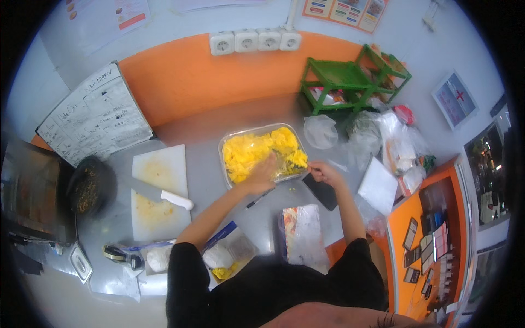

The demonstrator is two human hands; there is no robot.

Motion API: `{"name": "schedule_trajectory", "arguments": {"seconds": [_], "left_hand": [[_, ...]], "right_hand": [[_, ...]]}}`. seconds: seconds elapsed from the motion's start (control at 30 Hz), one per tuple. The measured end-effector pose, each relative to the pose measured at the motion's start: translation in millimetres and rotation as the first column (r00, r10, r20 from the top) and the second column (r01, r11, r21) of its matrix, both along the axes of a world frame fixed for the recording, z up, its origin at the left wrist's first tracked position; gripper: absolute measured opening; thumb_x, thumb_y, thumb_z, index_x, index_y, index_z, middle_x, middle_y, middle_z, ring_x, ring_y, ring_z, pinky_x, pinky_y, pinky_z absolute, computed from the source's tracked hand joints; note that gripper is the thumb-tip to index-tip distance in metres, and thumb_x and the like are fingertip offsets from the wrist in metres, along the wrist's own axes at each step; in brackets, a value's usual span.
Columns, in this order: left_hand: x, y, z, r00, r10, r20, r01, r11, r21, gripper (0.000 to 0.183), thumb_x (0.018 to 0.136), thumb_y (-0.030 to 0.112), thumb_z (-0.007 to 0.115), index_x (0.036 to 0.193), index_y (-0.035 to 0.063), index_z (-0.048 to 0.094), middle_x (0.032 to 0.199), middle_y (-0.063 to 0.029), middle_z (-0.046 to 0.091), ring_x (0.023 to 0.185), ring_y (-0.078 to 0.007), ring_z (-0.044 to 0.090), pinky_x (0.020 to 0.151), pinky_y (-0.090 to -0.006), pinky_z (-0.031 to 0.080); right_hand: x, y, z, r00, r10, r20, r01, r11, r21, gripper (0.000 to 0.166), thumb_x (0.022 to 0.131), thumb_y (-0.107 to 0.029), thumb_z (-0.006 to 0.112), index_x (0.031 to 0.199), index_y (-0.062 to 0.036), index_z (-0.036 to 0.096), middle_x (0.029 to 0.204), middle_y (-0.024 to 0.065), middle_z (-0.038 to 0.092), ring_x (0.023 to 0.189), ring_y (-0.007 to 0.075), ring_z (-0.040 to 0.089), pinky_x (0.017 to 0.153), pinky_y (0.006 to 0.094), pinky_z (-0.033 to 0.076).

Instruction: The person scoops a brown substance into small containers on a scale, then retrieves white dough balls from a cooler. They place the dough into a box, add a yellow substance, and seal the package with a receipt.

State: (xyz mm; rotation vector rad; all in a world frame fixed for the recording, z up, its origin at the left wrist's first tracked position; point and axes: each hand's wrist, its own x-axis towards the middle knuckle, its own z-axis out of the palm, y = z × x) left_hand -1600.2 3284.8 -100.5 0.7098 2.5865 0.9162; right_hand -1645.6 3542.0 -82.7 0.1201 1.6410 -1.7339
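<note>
A rectangular metal tray (221,152) with bright yellow food (246,149), which looks like scrambled egg, stands on the steel table. Clear plastic seems to lie over part of the food. My left hand (264,174) rests flat over the tray's near side, fingers extended and holding nothing visible. At the tray's right near corner, my right hand (322,172) pinches something small, perhaps the plastic's edge; the fingertips are too blurred to tell. A black phone or tablet (322,192) lies under the right wrist. Below my left hand is a dark pen (260,199).
Left are a white cutting board (158,164), a white-handled knife (176,199) and a dark pan of food (88,188). Boxes (305,233) stand near my body. Plastic bags (393,139), a white container (378,185) and a green rack (340,76) occupy the right and back.
</note>
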Motion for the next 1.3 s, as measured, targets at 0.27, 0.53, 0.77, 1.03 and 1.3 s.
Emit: {"name": "schedule_trajectory", "arguments": {"seconds": [0.27,0.53,0.77,1.03,1.3], "left_hand": [[126.0,-121.4,112.8,0.995,-0.014,-0.094,-0.009,0.97,-0.245,0.054,0.077,0.026,0.052,0.125,0.0054,0.037,0.127,-0.0172,0.039,0.116,-0.0276,0.039,0.099,-0.0414,0.026],[358.1,-238.1,37.3,-0.033,0.898,-0.438,-0.994,-0.075,-0.081,0.014,0.078,0.016,0.046,0.073,0.0034,0.051,0.071,-0.0128,0.058,0.067,-0.0322,0.055,0.056,-0.0393,0.042],[376.1,-259.5,-28.4,-0.229,0.94,-0.253,-0.962,-0.18,0.205,0.016,0.066,0.015,0.062,0.071,0.0062,0.05,0.082,-0.0142,0.048,0.075,-0.0317,0.048,0.063,-0.0386,0.04],[408.0,-248.8,-53.7,0.086,0.873,-0.48,-0.993,0.115,0.03,0.012,0.063,0.009,0.057,0.071,0.0162,0.062,0.107,-0.0115,0.045,0.111,-0.0372,0.032,0.094,-0.0522,0.02],[413.7,-238.6,-57.8,0.187,0.92,-0.344,-0.982,0.183,-0.044,0.025,0.068,0.011,0.055,0.085,0.0261,0.066,0.122,-0.0108,0.035,0.121,-0.0388,0.019,0.097,-0.0583,0.003]], "right_hand": [[30.8,-63.7,76.6,0.993,0.088,-0.08,-0.079,0.991,0.105,0.025,0.087,-0.021,0.045,0.071,-0.0028,0.048,0.047,-0.0041,0.031,0.034,0.0018,0.023,0.029,0.0169,0.018],[143.6,-232.7,133.6,0.708,0.674,0.209,-0.673,0.734,-0.088,0.024,0.087,-0.022,0.047,0.073,-0.0017,0.049,0.048,-0.0031,0.033,0.034,0.0018,0.024,0.029,0.0167,0.019],[229.2,-357.8,89.0,0.328,0.916,0.232,-0.896,0.38,-0.232,0.027,0.088,-0.024,0.044,0.074,-0.0014,0.049,0.047,-0.0043,0.03,0.033,0.0023,0.021,0.031,0.0171,0.018],[248.1,-400.7,44.8,0.473,0.839,0.27,-0.855,0.511,-0.088,0.024,0.086,-0.023,0.046,0.077,-0.0019,0.054,0.048,-0.0056,0.029,0.037,0.0032,0.026,0.031,0.0196,0.017],[273.7,-404.9,-5.9,0.474,0.86,-0.189,-0.808,0.51,0.295,0.022,0.085,-0.022,0.046,0.079,-0.0034,0.055,0.05,0.0019,0.043,0.037,0.0099,0.038,0.034,0.0235,0.029]]}}
